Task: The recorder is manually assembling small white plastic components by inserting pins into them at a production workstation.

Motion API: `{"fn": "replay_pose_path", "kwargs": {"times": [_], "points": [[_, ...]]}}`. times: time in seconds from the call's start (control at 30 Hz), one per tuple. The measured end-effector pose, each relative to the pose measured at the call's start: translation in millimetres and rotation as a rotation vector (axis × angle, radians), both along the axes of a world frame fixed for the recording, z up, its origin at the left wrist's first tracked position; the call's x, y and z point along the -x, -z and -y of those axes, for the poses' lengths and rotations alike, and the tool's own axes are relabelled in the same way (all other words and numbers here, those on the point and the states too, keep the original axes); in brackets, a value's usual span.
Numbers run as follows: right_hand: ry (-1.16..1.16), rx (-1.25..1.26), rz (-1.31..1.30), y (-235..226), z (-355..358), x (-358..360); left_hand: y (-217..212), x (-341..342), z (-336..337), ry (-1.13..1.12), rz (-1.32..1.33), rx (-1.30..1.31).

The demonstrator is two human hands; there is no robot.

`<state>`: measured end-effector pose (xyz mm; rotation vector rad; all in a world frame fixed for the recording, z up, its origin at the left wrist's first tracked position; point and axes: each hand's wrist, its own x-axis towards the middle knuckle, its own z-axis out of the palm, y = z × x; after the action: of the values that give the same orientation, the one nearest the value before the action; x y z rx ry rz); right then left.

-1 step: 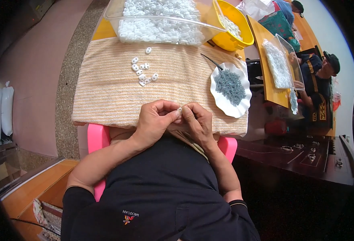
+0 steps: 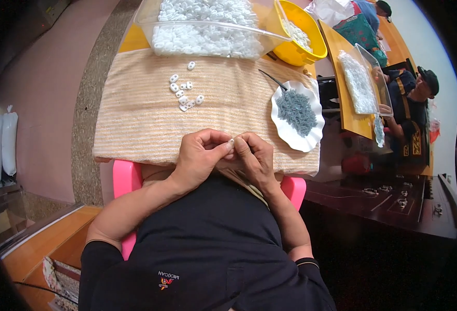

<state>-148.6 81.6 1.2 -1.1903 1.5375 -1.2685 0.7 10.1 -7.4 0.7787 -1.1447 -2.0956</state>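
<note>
Cream-and-tan striped towelling cloth (image 2: 135, 114) is covering the work surface ahead of the hands, while a co-worker in dark clothing (image 2: 407, 90) is facing a separate yellow-brown tabletop (image 2: 358, 123) well to the right. The left hand (image 2: 197, 155) is pinching a small, pale, rigid-looking piece (image 2: 232, 141) between thumb and forefinger. The right hand (image 2: 258, 155) is meeting it from the opposite side, its thumb and forefinger gripping the same piece. The piece is sitting between both sets of fingertips, over the near part of the cloth. Whether the fingers are hiding a second part cannot be told.

Loose white plastic two-holed pieces (image 2: 174, 87) are lying ahead of the left hand. To the right of the right hand, a white scalloped dish (image 2: 301, 145) is holding heaped small grey-blue parts (image 2: 297, 111); a thin dark stick (image 2: 271, 78) is leaning over its far rim. Beyond the loose pieces, a clear plastic bin (image 2: 277, 36) is containing many white pieces, with a round yellow plastic bowl (image 2: 319, 44) standing beside it.

For sound handling, the left fingertips should be bearing on the edges of the piece, leaving its face exposed. The right fingertips should be applying light, even pressure. Excess force would probably be tilting the piece out of the pinch.
</note>
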Motion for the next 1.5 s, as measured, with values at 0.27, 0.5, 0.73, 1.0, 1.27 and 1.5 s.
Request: {"fn": "replay_pose_path", "kwargs": {"times": [0.27,0.5,0.73,1.0,1.27,1.5], "points": [[0.016,-0.055,0.291,5.7,0.1,2.9,1.2,0.7,1.9,-0.009,-0.07,-0.063],[0.019,-0.026,0.309,5.6,-1.2,7.1,1.9,-0.6,5.5,0.024,-0.107,-0.103],[0.029,-0.033,0.364,10.8,-2.0,9.4,-2.6,-0.7,5.9,0.025,-0.11,-0.16],[-0.001,-0.043,0.3,7.8,-2.1,9.3,-1.7,-1.5,5.4,0.03,-0.115,-0.147],[-0.011,-0.045,0.158,1.3,-1.8,4.6,1.7,-1.1,4.3,0.027,-0.095,-0.123],[-0.01,-0.028,0.046,6.7,-2.6,6.6,1.2,-0.3,3.5,0.036,-0.082,-0.102]]}}
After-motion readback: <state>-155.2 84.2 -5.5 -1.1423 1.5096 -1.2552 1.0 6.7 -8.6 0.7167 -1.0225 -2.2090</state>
